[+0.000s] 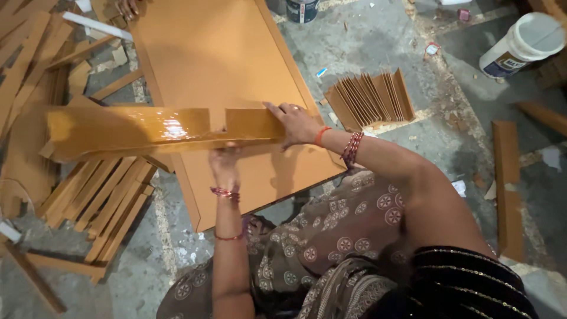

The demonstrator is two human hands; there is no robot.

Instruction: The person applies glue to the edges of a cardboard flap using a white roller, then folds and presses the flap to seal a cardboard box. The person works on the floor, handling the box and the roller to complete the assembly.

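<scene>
A long, glossy, honey-brown strip (136, 129) with a notch in its top edge is held level above a large flat orange-brown board (212, 65) on the floor. My right hand (296, 124) grips the strip's right end from above, fingers spread over its face. My left hand (223, 162) supports the strip from below near the middle, its fingers partly hidden behind the strip. Both wrists wear bangles.
Loose board strips (109, 204) lie at the left. A fanned stack of cut pieces (369, 97) stands on the right. A white bucket (522, 44) is at upper right, another container (301, 9) at top. Another person's hand (127, 7) rests at the board's far edge.
</scene>
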